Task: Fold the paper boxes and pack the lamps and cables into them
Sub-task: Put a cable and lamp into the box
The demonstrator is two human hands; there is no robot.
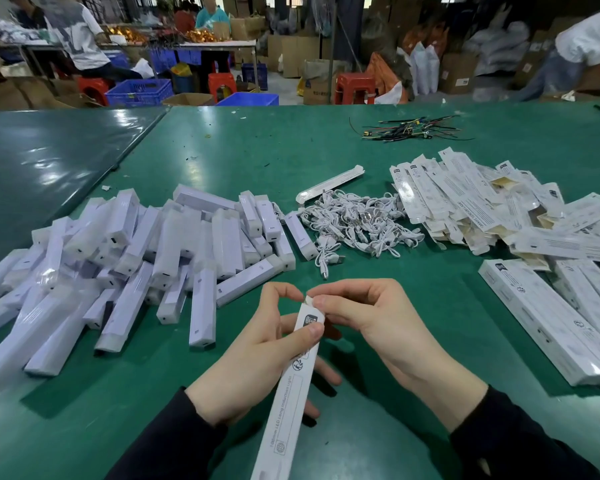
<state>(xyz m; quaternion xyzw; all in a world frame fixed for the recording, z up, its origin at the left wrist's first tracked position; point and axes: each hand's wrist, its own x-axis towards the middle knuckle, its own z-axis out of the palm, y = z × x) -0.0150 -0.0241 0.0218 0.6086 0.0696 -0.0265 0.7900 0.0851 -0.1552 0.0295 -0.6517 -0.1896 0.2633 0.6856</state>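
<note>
White paper box (293,382) sits between our hands over the desk (395,427): left hand (257,348) grips its upper part, right hand (368,317) pinches the top flap.

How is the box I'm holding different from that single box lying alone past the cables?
The held box is gripped by the left hand while the right hand pinches its top flap; the lone box lies untouched on the green table. The held box points away from you, the lone box lies diagonally. Both are long, narrow and white with printing.
</note>
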